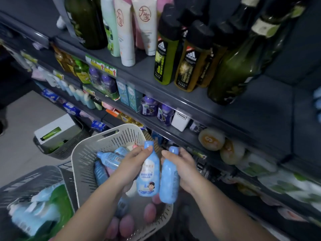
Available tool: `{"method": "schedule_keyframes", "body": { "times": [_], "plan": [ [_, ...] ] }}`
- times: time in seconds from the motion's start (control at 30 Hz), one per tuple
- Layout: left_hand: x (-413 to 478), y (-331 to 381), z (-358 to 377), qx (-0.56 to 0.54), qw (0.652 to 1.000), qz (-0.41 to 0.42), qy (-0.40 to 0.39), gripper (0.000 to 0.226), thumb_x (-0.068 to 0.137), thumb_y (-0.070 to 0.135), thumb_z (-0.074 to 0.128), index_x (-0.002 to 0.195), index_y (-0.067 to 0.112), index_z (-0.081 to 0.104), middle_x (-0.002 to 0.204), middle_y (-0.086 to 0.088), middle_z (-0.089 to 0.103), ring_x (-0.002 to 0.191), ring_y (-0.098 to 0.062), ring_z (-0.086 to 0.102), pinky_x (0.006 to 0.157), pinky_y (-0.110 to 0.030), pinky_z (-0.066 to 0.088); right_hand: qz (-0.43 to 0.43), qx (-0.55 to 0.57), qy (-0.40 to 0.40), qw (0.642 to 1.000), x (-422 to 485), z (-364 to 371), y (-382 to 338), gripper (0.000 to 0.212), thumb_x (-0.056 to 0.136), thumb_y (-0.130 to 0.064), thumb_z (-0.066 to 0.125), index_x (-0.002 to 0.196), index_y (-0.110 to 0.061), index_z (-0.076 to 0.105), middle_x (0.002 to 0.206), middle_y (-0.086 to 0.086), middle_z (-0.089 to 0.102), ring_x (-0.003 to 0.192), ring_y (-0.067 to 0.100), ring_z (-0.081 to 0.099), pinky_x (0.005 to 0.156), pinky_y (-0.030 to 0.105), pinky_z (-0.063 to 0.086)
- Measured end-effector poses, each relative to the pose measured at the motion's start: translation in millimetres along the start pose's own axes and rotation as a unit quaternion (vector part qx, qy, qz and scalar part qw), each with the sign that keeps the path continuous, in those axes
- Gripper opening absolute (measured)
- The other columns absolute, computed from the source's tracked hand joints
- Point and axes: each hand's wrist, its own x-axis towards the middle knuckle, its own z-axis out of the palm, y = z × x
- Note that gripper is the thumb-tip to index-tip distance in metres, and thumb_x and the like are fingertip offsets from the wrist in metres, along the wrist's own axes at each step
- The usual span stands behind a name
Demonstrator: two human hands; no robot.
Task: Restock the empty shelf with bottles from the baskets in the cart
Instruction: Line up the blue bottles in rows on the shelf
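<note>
On the right, dark grey shelving (271, 105) runs across the view in several tiers, all stocked, with motion blur towards the right edge. The top tier has tall green glass bottles (234, 70), black-capped shower gel bottles (166, 54) and white tubes (125, 32). The tier below has purple-capped bottles (149, 106) and light blue cartons (128, 96).

Centre bottom, a white slotted basket (83, 164) sits below the shelf front. Beside it at lower left is a grey basket (34, 176) holding pale blue and green packs (34, 209). Further back on the floor, a dark basket (69, 150) holds a white box (55, 129).

Both forearms reach in from the bottom edge over the white basket. The left hand (135, 160) has its thumb and fingers pinched on the neck of a blue bottle with cartoon label (148, 178), which hangs cap up. The right hand (182, 164) has its fingers wrapped round the upper body of a plain blue bottle (169, 180), just under its cap and also cap up. The two bottles sit side by side above the basket, very close together; I can't tell if they touch. Neither is on a shelf yet.

More blue bottles (109, 158) lie on their sides in the white basket behind the left hand. Pink bottles (126, 225) lie at the bottom, near the front rim.
</note>
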Motion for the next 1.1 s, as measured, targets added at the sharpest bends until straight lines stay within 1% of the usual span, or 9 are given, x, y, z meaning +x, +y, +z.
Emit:
{"method": "schedule_keyframes", "body": {
  "times": [0.07, 0.2, 0.3, 0.4, 0.5, 0.6, 0.7, 0.8, 1.1],
  "plan": [
    [-1, 6, 17, 0.011, 1.0, -0.007, -0.02, 0.032, 0.086, 0.033, 0.068, 0.1, 0.004, 0.062, 0.094, -0.022, 0.067, 0.085, -0.033, 0.064, 0.081, -0.041, 0.049, -0.009, 0.037, -0.013, 0.999, -11, -12, -12, 0.013, 0.085, -0.008, 0.07, 0.088, -0.008, 0.058, 0.073, 0.01, 0.068, 0.062, 0.02, 0.064, 0.06, 0.032, 0.055],
    [2, 14, 52, 0.055, 0.996, -0.01, -0.066, 0.038, 0.073, 0.048, 0.076, 0.085, 0.015, 0.06, 0.083, -0.015, 0.067, 0.078, -0.029, 0.064, 0.076, -0.04, 0.045, -0.07, 0.088, -0.035, 0.993, -27, -46, -38, 0.029, 0.068, -0.031, 0.086, 0.081, -0.008, 0.074, 0.101, 0.019, 0.072, 0.094, 0.028, 0.069, 0.096, 0.049, 0.05],
    [3, 21, 88, 0.061, 0.995, -0.003, -0.08, 0.03, 0.084, 0.04, 0.072, 0.08, 0.015, 0.057, 0.075, -0.01, 0.065, 0.067, -0.024, 0.063, 0.068, -0.033, 0.046, -0.098, 0.1, -0.069, 0.988, -40, -74, -52, 0.061, 0.058, -0.048, 0.09, 0.097, -0.005, 0.073, 0.122, 0.019, 0.067, 0.117, 0.033, 0.063, 0.094, 0.041, 0.053],
    [3, 26, 126, 0.07, 0.992, 0.006, -0.102, 0.026, 0.087, 0.034, 0.07, 0.074, 0.015, 0.058, 0.078, -0.014, 0.066, 0.07, -0.026, 0.064, 0.066, -0.033, 0.05, -0.094, 0.115, -0.046, 0.988, -52, -101, -68, 0.072, 0.073, -0.051, 0.079, 0.12, 0.001, 0.062, 0.132, 0.02, 0.058, 0.127, 0.039, 0.053, 0.103, 0.051, 0.048],
    [2, 30, 163, 0.092, 0.987, 0.015, -0.132, 0.028, 0.081, 0.042, 0.074, 0.073, 0.017, 0.063, 0.085, -0.016, 0.067, 0.078, -0.03, 0.064, 0.076, -0.041, 0.048, -0.089, 0.13, -0.03, 0.987, -67, -131, -87, 0.055, 0.091, -0.045, 0.06, 0.121, 0.001, 0.06, 0.118, 0.019, 0.06, 0.11, 0.035, 0.058, 0.106, 0.055, 0.043],
    [-3, 32, 207, 0.103, 0.982, 0.026, -0.158, 0.033, 0.085, 0.043, 0.071, 0.086, 0.012, 0.06, 0.085, -0.016, 0.066, 0.08, -0.03, 0.064, 0.077, -0.041, 0.048, -0.105, 0.156, -0.023, 0.982, -90, -156, -112, 0.036, 0.088, -0.044, 0.057, 0.09, -0.009, 0.064, 0.083, 0.009, 0.065, 0.075, 0.024, 0.067, 0.073, 0.036, 0.057],
    [-11, 32, 254, 0.109, 0.979, 0.041, -0.166, 0.03, 0.092, 0.036, 0.065, 0.08, 0.012, 0.051, 0.07, -0.008, 0.06, 0.065, -0.021, 0.06, 0.064, -0.029, 0.047, -0.132, 0.124, -0.006, 0.984, -107, -190, -131, 0.042, 0.075, -0.045, 0.079, 0.087, -0.009, 0.061, 0.087, 0.014, 0.062, 0.082, 0.031, 0.064, 0.078, 0.042, 0.055],
    [-16, 30, 296, 0.12, 0.973, 0.061, -0.187, 0.031, 0.091, 0.038, 0.065, 0.077, 0.015, 0.051, 0.074, -0.012, 0.062, 0.071, -0.026, 0.064, 0.07, -0.036, 0.047, -0.16, 0.082, -0.007, 0.984, -124, -225, -152, 0.047, 0.066, -0.046, 0.085, 0.085, -0.012, 0.06, 0.085, 0.009, 0.061, 0.082, 0.03, 0.062, 0.079, 0.044, 0.052],
    [-21, 29, 410, 0.1, 0.964, 0.111, -0.218, 0.022, 0.094, 0.03, 0.062, 0.089, 0.01, 0.053, 0.079, -0.012, 0.058, 0.07, -0.023, 0.056, 0.067, -0.034, 0.044, -0.244, 0.061, -0.008, 0.968, -167, -315, -220, 0.047, 0.071, -0.046, 0.075, 0.092, -0.006, 0.063, 0.089, 0.01, 0.067, 0.089, 0.024, 0.067, 0.081, 0.038, 0.056]
  ]
}}
